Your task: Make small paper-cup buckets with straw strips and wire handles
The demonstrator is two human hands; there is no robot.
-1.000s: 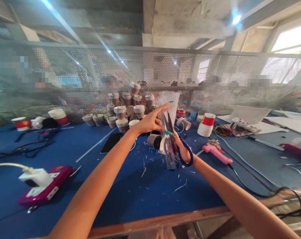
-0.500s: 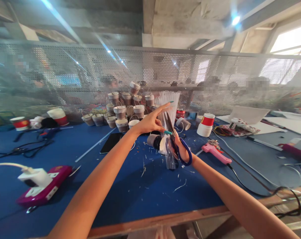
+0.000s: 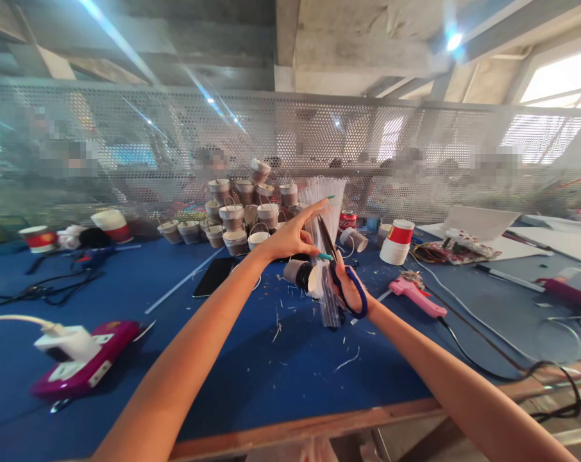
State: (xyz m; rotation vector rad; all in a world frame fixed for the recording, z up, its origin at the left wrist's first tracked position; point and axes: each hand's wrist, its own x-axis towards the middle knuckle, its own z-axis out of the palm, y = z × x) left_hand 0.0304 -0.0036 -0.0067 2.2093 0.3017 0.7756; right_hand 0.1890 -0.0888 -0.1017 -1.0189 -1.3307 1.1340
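My right hand [image 3: 349, 292] grips a pair of scissors [image 3: 328, 239] with dark blue handle loops, blades pointing up and to the left. My left hand [image 3: 295, 234] reaches in from the left, fingers apart, index finger stretched out and thumb near the scissor blades. Behind both hands stands a fanned bundle of translucent sticks [image 3: 337, 192]; its clear lower part [image 3: 329, 305] shows below my hands. Just left of that lies a small cup [image 3: 295, 273] wrapped in grey and black, on its side. Whether a thin strand is between my left fingers, I cannot make out.
Small handled buckets [image 3: 233, 217] are stacked at the back. A pink glue gun [image 3: 418, 298] and white-and-red paper cups [image 3: 397, 242] are on the right. A phone [image 3: 213, 277] lies left of centre, a purple power strip [image 3: 86, 369] farther left. Scraps litter the blue tabletop [image 3: 290, 385].
My right hand and the scissors have shifted very slightly to the left. My left hand stays in place.
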